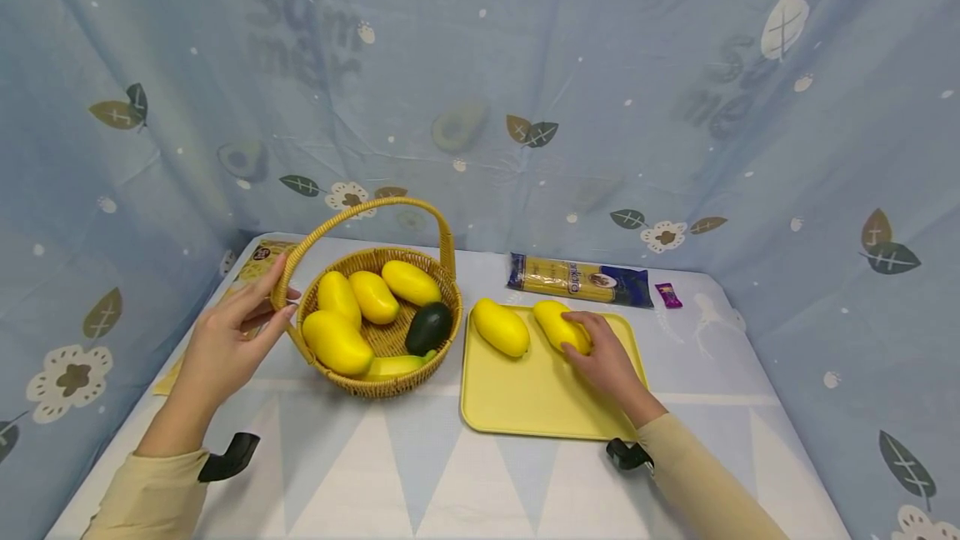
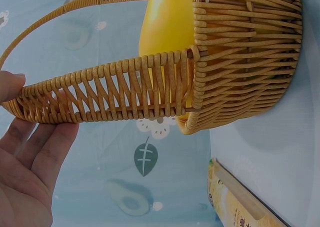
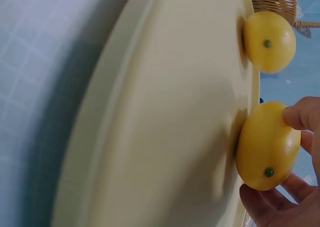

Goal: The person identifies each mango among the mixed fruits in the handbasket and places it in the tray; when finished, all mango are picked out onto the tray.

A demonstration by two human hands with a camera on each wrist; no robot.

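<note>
Mango [image 1: 558, 325] at twelve o'clock on the tray [image 1: 536, 402]: my right hand [image 1: 606, 363] is gripping evenly against slips, left hand [image 1: 223, 347] pinching the handle [image 1: 390, 202].

Booth-like setting (leaf-print drapes [image 1: 495, 65] on three sides of table [image 1: 352, 473]).
</note>
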